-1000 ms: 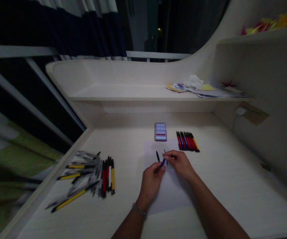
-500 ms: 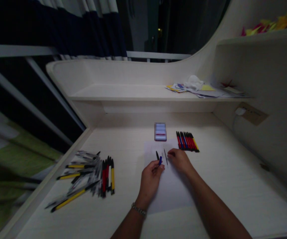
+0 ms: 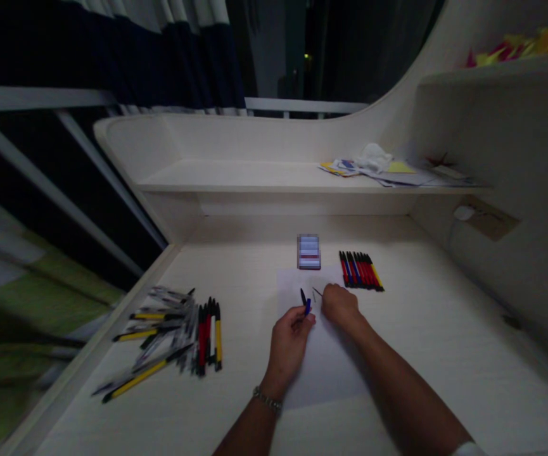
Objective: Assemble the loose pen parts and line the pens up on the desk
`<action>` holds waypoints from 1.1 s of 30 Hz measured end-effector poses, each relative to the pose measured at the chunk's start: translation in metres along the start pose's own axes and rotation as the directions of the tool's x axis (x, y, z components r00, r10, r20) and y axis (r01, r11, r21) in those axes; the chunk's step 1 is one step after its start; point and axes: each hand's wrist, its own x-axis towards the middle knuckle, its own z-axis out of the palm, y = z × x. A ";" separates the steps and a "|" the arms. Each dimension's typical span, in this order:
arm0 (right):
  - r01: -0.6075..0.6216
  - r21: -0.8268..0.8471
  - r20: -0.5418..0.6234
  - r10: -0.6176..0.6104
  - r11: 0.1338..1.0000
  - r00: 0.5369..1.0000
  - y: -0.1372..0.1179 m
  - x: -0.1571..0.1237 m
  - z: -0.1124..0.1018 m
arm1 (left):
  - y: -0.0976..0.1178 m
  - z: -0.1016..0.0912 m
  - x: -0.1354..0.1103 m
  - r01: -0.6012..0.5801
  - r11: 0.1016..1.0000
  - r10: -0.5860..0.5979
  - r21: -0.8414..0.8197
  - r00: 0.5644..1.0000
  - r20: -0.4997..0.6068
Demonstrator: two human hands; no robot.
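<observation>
My left hand (image 3: pixel 289 342) is closed around a blue pen barrel (image 3: pixel 308 306) above the white paper sheet (image 3: pixel 328 380). Just past its fingertips shows a black pen piece (image 3: pixel 303 296); whether it is held or lies on the paper I cannot tell. To the right, my right hand (image 3: pixel 343 307) pinches a thin dark pen refill (image 3: pixel 317 291), whose end sticks out leftward from the fingers. A tiny part between the hands is too small to name.
A phone (image 3: pixel 308 253) lies beyond the paper. Assembled pens (image 3: pixel 360 270) form a row at the right. On the left are loose pen parts (image 3: pixel 159 339) and several upright-laid coloured pens (image 3: pixel 210 335). A shelf (image 3: pixel 254 177) spans the back, with papers (image 3: pixel 401 177) on it.
My right hand has closed on the refill, which lay on the paper beside it, and turned it to a slant. The left hand keeps the blue barrel almost in place.
</observation>
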 end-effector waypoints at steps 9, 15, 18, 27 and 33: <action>0.220 0.623 -0.259 -0.067 0.751 0.963 0.021 0.003 -0.002 | -0.001 0.001 0.000 -0.013 1.000 0.013 -0.009 1.000 0.009; 0.364 0.907 -0.381 0.045 0.212 0.923 0.010 -0.006 -0.018 | 0.001 0.000 -0.001 -0.062 0.995 0.060 0.082 0.998 0.029; 0.375 0.916 -0.385 0.045 0.142 0.922 0.004 -0.013 -0.021 | 0.003 0.000 -0.001 -0.065 0.992 0.062 0.105 0.998 0.028; 0.322 0.916 -0.313 -0.078 0.241 0.947 -0.002 -0.020 -0.007 | 0.007 0.000 -0.002 -0.080 0.992 0.077 0.098 0.997 0.032; 0.290 0.911 -0.253 -0.158 0.294 0.955 -0.003 -0.021 0.007 | 0.007 -0.001 -0.001 -0.055 0.992 0.050 0.109 0.998 0.042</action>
